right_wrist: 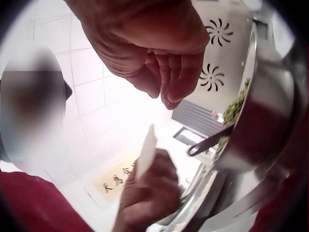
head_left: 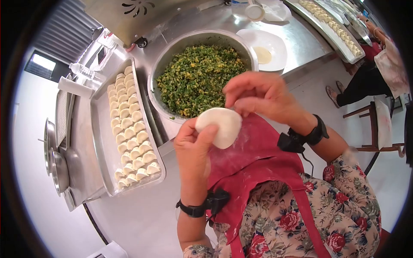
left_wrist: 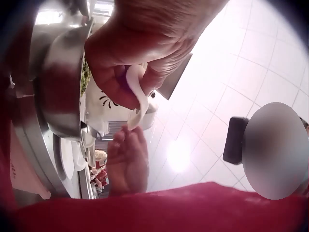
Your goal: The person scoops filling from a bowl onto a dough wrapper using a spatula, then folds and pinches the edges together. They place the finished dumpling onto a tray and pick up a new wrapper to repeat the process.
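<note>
In the head view, my left hand [head_left: 189, 142] pinches a round white dumpling wrapper [head_left: 223, 124], thumb lying across its face. Edge-on in the left wrist view, the wrapper [left_wrist: 137, 92] bends in a slight curve. My right hand [head_left: 269, 94] hovers by the wrapper's far edge with fingers loosely bent. From the right wrist, its fingertips [right_wrist: 171, 102] gather close together, a gap away from the wrapper, with nothing between them. Beyond both hands stands a large steel bowl [head_left: 152, 92] full of chopped green and yellow filling [head_left: 200, 77].
Left of the bowl, a metal tray [head_left: 105, 161] bears rows of folded dumplings [head_left: 127, 124]. A white plate [head_left: 277, 47] with a pale disc sits right of the bowl. A handle [right_wrist: 212, 139] juts over the bowl's rim. Another person [head_left: 387, 73] stands at the far right near a stool.
</note>
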Available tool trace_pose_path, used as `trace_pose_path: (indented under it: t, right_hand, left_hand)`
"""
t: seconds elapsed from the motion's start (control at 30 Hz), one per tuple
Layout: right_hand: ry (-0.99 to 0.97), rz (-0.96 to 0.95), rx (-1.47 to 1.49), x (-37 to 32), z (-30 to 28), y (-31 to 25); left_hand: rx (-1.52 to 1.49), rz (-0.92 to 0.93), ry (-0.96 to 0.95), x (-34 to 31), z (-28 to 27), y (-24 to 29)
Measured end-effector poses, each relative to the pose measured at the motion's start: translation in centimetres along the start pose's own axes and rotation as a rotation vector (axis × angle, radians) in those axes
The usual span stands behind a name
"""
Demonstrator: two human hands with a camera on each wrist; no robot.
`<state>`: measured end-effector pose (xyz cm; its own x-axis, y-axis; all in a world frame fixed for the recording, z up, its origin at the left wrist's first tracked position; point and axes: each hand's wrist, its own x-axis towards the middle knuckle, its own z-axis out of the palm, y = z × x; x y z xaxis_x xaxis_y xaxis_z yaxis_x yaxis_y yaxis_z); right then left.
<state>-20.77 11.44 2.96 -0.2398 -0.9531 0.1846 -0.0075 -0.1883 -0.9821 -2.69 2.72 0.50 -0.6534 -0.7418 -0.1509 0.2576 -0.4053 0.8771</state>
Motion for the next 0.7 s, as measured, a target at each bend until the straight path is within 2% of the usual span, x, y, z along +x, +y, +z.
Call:
trace_pose_path:
  t: [0.03, 0.13, 0.17, 0.27, 0.3, 0.47, 0.57, 0.67, 0.7]
  right_hand:
    - [0.013, 0.041, 0.007, 0.0, -0.7, -0.1]
    - [0.097, -0.306, -0.764, 0.0, -3.0, 1.9]
    - [0.11, -0.471, -0.92, 0.0, -3.3, 2.5]
    - [-0.011, -0.553, -1.033, -0.4, -2.4, 2.4]
    - [-0.051, -0.56, -1.021, -0.3, -1.9, 2.6]
    - [-0.162, -0.569, -0.979, 1.4, -0.4, 3.5]
    - [-0.065, -0.549, -0.987, 2.8, -0.6, 3.0]
    - [-0.087, -0.484, -1.04, 3.7, -1.7, 2.8]
    - [-0.045, -0.53, -1.014, 4.0, -1.9, 2.9]
  left_hand:
    - [-0.041, -0.006, 0.024, 0.0, -0.4, 0.2]
    - [-0.227, -0.01, 0.089, -0.4, -2.3, 1.0]
    - [-0.231, 0.012, 0.102, -0.6, -3.0, 1.0]
    - [-0.272, -0.026, 0.104, -1.4, -4.0, 1.0]
    - [-0.297, -0.06, 0.024, -1.7, -4.7, 0.7]
    - [-0.343, -0.247, 0.117, -2.5, -3.9, -0.6]
    - [-0.412, -0.324, 0.143, -2.8, -4.0, -1.3]
    - [-0.496, -0.328, 0.205, -2.7, -4.2, -1.7]
    - [-0.513, -0.322, 0.201, -2.6, -4.1, -1.7]
